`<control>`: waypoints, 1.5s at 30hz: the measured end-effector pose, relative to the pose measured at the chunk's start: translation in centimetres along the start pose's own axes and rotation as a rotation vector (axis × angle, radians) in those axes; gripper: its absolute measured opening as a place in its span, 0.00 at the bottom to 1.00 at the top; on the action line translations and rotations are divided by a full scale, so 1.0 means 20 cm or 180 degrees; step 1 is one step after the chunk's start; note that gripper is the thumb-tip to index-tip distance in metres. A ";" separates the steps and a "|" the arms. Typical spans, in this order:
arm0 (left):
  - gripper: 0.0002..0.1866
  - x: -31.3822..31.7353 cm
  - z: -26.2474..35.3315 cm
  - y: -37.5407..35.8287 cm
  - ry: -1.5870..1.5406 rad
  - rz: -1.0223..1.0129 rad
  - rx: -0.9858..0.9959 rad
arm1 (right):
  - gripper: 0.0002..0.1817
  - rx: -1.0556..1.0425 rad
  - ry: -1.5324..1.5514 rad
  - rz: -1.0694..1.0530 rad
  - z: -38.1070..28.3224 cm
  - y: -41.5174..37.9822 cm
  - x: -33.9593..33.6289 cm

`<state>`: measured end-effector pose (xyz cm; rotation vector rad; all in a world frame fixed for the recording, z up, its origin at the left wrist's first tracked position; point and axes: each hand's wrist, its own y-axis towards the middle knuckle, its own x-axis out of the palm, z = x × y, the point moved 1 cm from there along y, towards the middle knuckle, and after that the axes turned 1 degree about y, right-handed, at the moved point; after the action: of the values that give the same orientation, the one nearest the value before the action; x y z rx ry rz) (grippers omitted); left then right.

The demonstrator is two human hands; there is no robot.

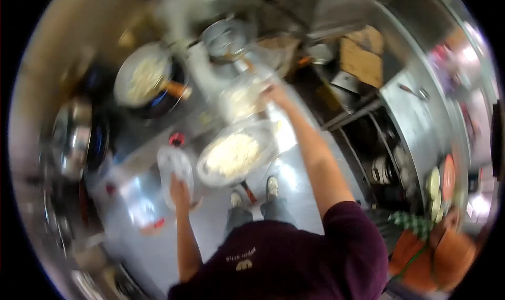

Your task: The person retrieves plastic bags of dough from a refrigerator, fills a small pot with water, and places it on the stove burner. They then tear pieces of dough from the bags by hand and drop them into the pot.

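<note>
My left hand point(180, 192) is closed on the lower part of a pale oval plate point(169, 166). My right hand point(273, 93) reaches up and is closed at the edge of a blurred, translucent container point(243, 101) with pale contents. Just below it, between my hands, a wide pan point(267, 137) holds a heap of pale food pieces point(234, 153); its dark red handle point(249, 192) points toward my feet. Motion blur hides the fingertips of both hands.
On the stove at the left, a wok point(124, 84) holds pale food, with a blue flame beneath. A metal pot point(73, 137) stands further left, another pot point(223, 39) at the back. Cardboard point(363, 55), a shelved steel counter point(407, 113) and a co-worker in orange point(452, 252) are right.
</note>
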<state>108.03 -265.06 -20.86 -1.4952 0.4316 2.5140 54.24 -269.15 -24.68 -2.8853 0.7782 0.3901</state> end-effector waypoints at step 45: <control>0.24 -0.19 0.18 -0.05 -0.0945 -0.1012 -0.0484 | 0.14 0.0643 -0.1707 0.0248 -0.18 -0.02 0.17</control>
<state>107.10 -262.94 -16.01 -1.1017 -0.0425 2.4921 58.02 -271.05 -22.23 -2.3938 0.7735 0.9772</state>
